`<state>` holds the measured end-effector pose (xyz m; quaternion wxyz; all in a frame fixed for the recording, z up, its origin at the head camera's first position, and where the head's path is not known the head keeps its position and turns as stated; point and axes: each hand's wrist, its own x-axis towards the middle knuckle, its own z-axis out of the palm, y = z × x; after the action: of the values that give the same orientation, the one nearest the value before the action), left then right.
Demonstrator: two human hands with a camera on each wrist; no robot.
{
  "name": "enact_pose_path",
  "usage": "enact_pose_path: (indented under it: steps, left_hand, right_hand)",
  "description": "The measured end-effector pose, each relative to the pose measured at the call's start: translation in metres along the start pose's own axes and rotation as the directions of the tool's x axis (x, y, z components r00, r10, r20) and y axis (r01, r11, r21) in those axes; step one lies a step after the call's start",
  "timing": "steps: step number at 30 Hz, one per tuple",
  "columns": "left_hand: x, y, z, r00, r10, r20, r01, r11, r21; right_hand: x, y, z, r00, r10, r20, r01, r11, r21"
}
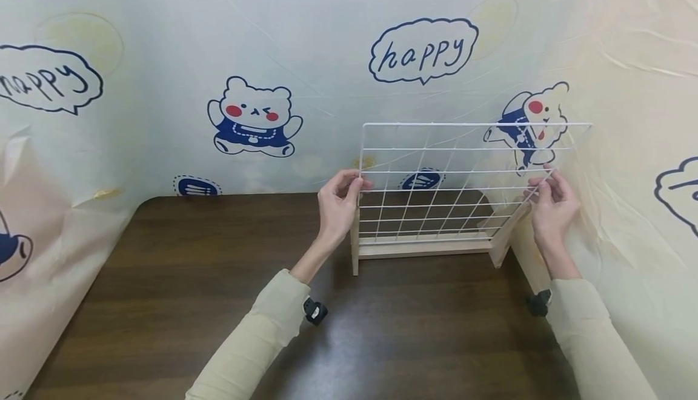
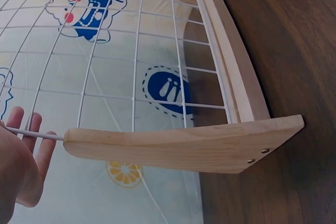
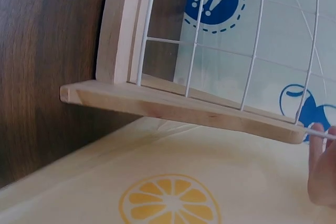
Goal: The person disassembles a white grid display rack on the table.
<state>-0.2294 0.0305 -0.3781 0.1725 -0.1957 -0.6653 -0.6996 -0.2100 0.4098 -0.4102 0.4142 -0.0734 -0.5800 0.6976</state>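
Head view first, working outward from our sleeves: our left hand (image 1: 339,203) pinches the left edge of the white wire grid (image 1: 463,182), thumb and fingers curled round the wire just above the left wooden upright, and our right hand (image 1: 549,203) pinches the grid's right edge in the same way. The grid stands roughly upright in the wooden frame (image 1: 425,247), which rests on the dark table (image 1: 218,291) towards its far right corner, close to the printed backdrop sheet (image 1: 163,85). We judge the chief risk to be the grid sitting askew: if one hand presses harder than the other, a side wire could bind in or spring out of its upright, and the light frame could tip or slide towards the sheet behind it. The thin wire could also slip from a fingertip pinch. Left wrist view shows only our fingertips (image 2: 31,145) on a wire where it meets the side piece (image 2: 178,150), so we cannot tell whether the wire sits in a slot. Right wrist view cuts our fingers (image 3: 321,166) off at the edge. Beyond the grid, the frame's far foot and the table's back corner are hidden, and the small black objects beside our wrists are too small to identify.
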Motion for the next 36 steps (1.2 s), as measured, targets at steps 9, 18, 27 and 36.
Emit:
enact_pose_path:
  steps: [9,18,27,36]
  left_hand:
    - [0.002,0.001,-0.001,1.000,-0.012,0.006,0.012,0.999,-0.047]
    - [0.003,0.003,0.001,1.000,-0.009,-0.022,0.009,0.999,-0.033]
    - [0.004,0.004,0.005,0.997,-0.027,-0.072,0.025,0.999,-0.036]
    - [0.005,0.010,0.003,0.998,-0.019,-0.054,0.019,1.000,0.008]
  right_hand:
    - [0.002,-0.002,-0.001,0.999,0.031,-0.011,-0.029,0.987,0.160]
    - [0.001,-0.005,0.003,0.998,0.040,-0.052,-0.032,0.989,0.144]
    - [0.004,-0.008,0.009,0.995,0.065,-0.078,-0.053,0.989,0.139]
    - [0.005,-0.008,0.009,0.995,0.045,-0.085,-0.033,0.990,0.135]
